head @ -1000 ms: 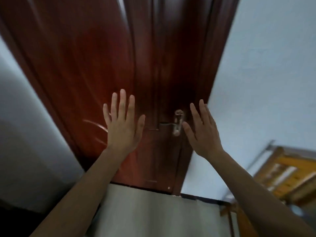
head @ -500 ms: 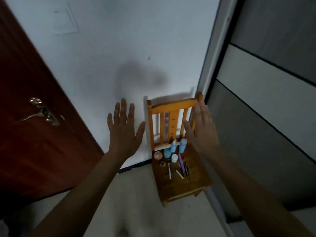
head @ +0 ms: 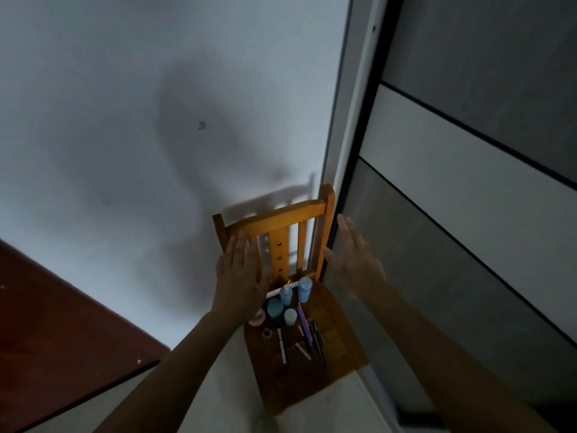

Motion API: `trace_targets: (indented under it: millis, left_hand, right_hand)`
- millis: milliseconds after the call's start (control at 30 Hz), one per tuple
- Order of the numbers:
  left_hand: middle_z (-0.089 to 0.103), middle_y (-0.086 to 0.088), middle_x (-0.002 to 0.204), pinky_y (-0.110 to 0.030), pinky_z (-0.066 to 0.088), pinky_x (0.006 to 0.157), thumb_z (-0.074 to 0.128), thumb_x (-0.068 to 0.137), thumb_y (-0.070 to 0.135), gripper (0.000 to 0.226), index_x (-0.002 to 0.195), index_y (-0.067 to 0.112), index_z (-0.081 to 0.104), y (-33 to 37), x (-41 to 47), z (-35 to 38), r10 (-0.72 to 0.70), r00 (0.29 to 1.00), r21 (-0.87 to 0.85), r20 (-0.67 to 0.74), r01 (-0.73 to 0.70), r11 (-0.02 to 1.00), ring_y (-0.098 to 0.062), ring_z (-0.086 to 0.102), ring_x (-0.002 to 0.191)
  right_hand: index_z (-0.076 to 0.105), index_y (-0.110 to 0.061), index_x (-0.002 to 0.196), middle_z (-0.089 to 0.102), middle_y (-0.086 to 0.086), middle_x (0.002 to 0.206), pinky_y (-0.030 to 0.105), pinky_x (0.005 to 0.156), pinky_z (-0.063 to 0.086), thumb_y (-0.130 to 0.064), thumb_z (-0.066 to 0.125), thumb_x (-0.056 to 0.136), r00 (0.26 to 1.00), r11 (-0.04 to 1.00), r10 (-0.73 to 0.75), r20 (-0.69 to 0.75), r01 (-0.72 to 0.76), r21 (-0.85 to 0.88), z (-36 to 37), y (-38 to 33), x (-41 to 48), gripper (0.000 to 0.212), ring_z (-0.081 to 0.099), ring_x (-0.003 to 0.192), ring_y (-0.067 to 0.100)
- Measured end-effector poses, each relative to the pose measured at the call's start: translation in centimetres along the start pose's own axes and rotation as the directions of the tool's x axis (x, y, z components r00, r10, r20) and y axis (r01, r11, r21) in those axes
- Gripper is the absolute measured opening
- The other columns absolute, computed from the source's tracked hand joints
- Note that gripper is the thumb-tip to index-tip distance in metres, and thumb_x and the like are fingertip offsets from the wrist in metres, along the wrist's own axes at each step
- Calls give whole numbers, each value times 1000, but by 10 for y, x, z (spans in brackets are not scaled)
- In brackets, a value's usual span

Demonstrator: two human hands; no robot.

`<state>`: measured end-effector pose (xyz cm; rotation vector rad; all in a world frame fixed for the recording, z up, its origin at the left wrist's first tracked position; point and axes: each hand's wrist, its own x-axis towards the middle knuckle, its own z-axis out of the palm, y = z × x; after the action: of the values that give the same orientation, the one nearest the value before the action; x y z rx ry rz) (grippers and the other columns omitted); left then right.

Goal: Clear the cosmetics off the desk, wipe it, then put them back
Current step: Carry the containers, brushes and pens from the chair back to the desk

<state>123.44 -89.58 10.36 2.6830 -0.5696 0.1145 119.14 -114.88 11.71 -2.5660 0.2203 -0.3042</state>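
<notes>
Wooden chair [head: 274, 217], lower centre of frame, stands against the white wall [head: 125, 120]. Its seat holds all the cosmetics [head: 285, 296].

Count on the seat:
- Two blue bottles [head: 305, 290], upright and side by side at the back. Their contents cannot be told.
- One blue round jar [head: 275, 308], in front of the bottles.
- One small white-capped jar [head: 290, 317], beside the blue jar.
- One pinkish compact [head: 258, 319], partly hidden by the left wrist.
- One small dark item [head: 266, 333], too dim to identify.
- A loose group of pencils and sticks [head: 304, 323] lying flat. The dark ones are too dim for a firm count.

Left hand [head: 242, 276]: flat, fingers straight and close together. It overlaps the chair's left post; contact cannot be told.

Right hand [head: 356, 265]: blurred, fingers straight, holding nothing, right of the chair back.

Against the frame half a second earlier, the left hand was over bare wall, left of the chair. The chair now sits nearer centre, and the brown door [head: 56, 332] shows only at lower left, its handle gone from view.
</notes>
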Motion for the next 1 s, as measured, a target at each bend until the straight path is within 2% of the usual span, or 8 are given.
trace_targets:
  millis: [233,300,467,567,667,767,900,1000]
  left_hand:
    - [19,-6,164,-49,24,120,42,100,48,67,156,16,23,-8,40,80,-65,984,-117,165,85,989,-24,13,152]
    - [31,-5,159,-46,33,116,42,99,50,64,153,18,29,-19,65,162,-179,954,-167,240,222,961,-23,27,147]
    - [48,-3,146,-42,45,106,54,96,44,57,146,22,39,-31,57,240,-349,890,-248,295,424,871,-22,44,136]
    - [52,-2,142,-38,45,102,65,92,35,58,142,21,42,-47,58,310,-452,830,-266,327,540,798,-23,48,131]
    - [53,-3,138,-40,49,98,74,85,30,63,139,22,42,-60,50,360,-494,811,-279,315,576,768,-25,50,128]
    - [55,0,135,-40,49,98,78,81,31,64,135,26,42,-73,51,392,-521,799,-287,302,597,749,-23,52,126]
    - [64,2,127,-41,53,90,77,81,37,53,125,32,47,-83,55,417,-567,783,-302,256,622,722,-23,60,115]
    - [67,3,123,-39,55,86,77,83,40,48,121,33,49,-82,56,418,-580,786,-334,215,617,712,-20,64,110]
  right_hand:
    - [10,-30,159,31,2,158,35,102,36,-48,42,106,995,998,-46,93,43,38,52,54,50,65,35,141,18]
    - [19,-28,157,39,3,152,30,98,37,-45,44,105,981,993,11,192,-33,109,112,113,85,60,43,135,18]
    - [33,-23,151,50,5,141,20,82,45,-42,49,103,971,985,21,237,-61,163,187,160,77,54,60,115,16]
    - [26,-25,155,48,4,146,24,90,50,-50,48,101,943,958,67,326,-153,243,258,208,66,63,57,122,15]
    - [14,-30,159,46,-2,147,30,100,49,-44,64,92,920,931,83,383,-209,300,306,233,50,84,48,128,6]
    - [23,-25,156,49,-1,147,34,106,48,-37,75,85,912,934,82,402,-211,287,337,245,47,89,48,135,12]
    - [47,-23,137,59,-5,133,-2,96,33,-35,83,80,940,960,53,337,-141,242,362,250,48,68,51,124,5]
    - [56,-22,127,63,-8,124,-7,88,33,-32,83,82,941,949,52,335,-152,278,365,250,52,53,53,115,-1]
